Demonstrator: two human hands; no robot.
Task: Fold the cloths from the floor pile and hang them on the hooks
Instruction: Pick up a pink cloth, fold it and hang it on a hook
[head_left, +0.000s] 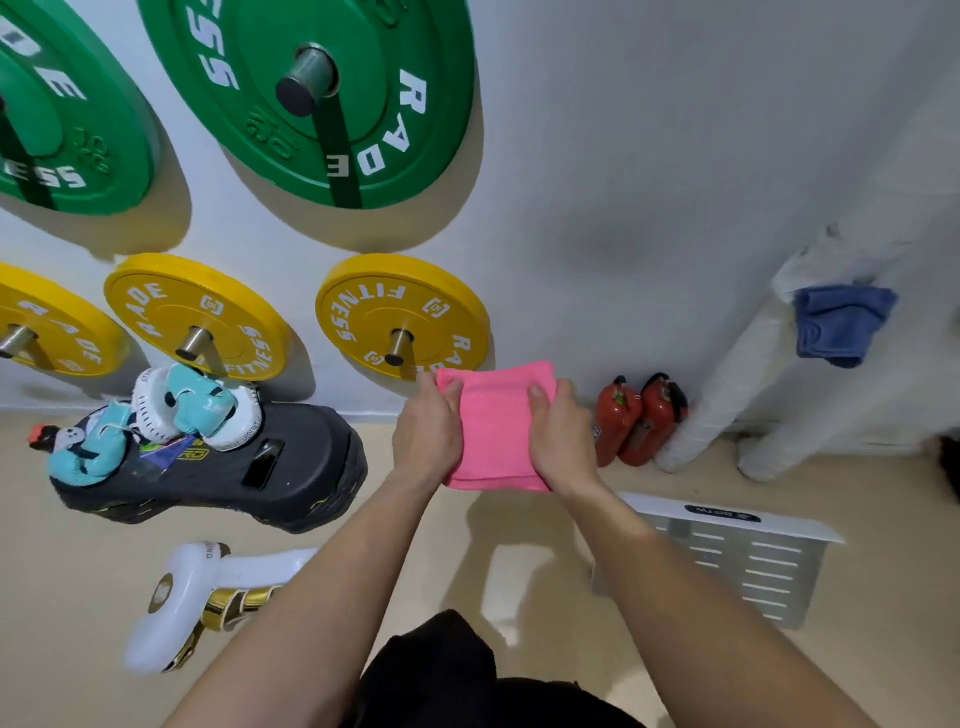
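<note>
A pink cloth (496, 426), folded into a small rectangle, hangs in the air in front of the white wall. My left hand (428, 431) grips its left edge, thumb on the front face. My right hand (558, 434) grips its right edge the same way. A blue cloth (839, 325) hangs folded high on a white wrapped pipe (727, 384) at the right. No hook and no floor pile can be made out in this view.
Green (306, 98) and yellow weight plates (402, 314) hang on wall pegs. A black step platform (218, 462) carries teal gloves. Two red extinguishers (641, 421) stand by the wall, and a white perforated box (737, 561) sits right on the beige floor. A white-and-gold object (192, 603) lies lower left.
</note>
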